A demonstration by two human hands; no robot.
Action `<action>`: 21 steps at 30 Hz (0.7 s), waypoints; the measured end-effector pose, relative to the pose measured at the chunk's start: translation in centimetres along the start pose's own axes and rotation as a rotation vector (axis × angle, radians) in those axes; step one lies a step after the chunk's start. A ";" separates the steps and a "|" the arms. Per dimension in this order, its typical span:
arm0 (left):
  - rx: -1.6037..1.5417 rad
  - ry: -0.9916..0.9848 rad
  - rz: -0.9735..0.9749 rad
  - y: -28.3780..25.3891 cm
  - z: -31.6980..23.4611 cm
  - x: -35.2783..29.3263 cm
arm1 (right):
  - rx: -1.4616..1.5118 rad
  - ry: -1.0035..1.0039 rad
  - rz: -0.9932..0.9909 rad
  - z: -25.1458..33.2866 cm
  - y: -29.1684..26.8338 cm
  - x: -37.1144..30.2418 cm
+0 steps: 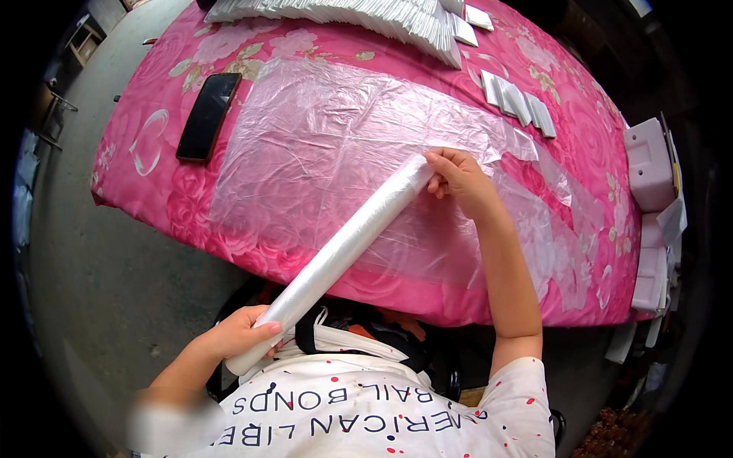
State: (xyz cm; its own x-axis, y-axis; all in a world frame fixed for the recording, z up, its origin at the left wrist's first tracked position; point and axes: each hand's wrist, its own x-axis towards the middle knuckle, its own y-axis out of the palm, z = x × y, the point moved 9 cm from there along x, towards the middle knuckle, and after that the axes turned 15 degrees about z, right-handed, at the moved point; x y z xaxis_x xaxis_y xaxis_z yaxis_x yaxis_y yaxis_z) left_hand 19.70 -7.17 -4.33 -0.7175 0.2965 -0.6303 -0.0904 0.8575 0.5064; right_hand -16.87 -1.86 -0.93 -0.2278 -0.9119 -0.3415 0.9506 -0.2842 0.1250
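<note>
- Left hand (248,333), in the head view: wrapped round the near end of a white plastic roll (343,237), thumb on top.
- Right hand (458,179): thumb and fingers pinching the roll's far end.
- The roll slants from the white shirt (366,404) up over a wrinkled clear plastic sheet (313,130), spread on a pink flowered tablecloth (187,195).
- Phone (208,116): dark screen, left of the sheet.
- White packets (359,19): stacked in a long row at the far side.
</note>
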 end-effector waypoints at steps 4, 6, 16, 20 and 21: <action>-0.040 0.011 0.031 -0.2 0.6 0.1 | 0.049 0.089 0.220 -0.7 1.6 0.7; -0.078 0.004 0.043 -0.2 0.9 0.2 | 0.028 0.077 0.247 -0.6 1.8 0.7; -0.169 -0.058 0.135 -1.5 1.8 -2.1 | -0.319 -0.067 -0.295 1.8 -11.5 -1.8; -0.222 -0.147 0.266 -3.7 4.8 -4.4 | -0.370 -0.088 -0.549 2.2 -19.3 -5.9; -0.205 -0.169 0.287 -3.7 4.8 -4.6 | -0.410 -0.064 -0.594 2.4 -20.0 -6.6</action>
State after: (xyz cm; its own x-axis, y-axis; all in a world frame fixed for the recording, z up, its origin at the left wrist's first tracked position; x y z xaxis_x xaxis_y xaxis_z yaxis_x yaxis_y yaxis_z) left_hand 26.68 -9.68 -6.16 -0.6117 0.5920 -0.5247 -0.0508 0.6325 0.7729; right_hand -34.91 9.18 1.04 -0.7302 -0.6573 -0.1864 0.6625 -0.6146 -0.4282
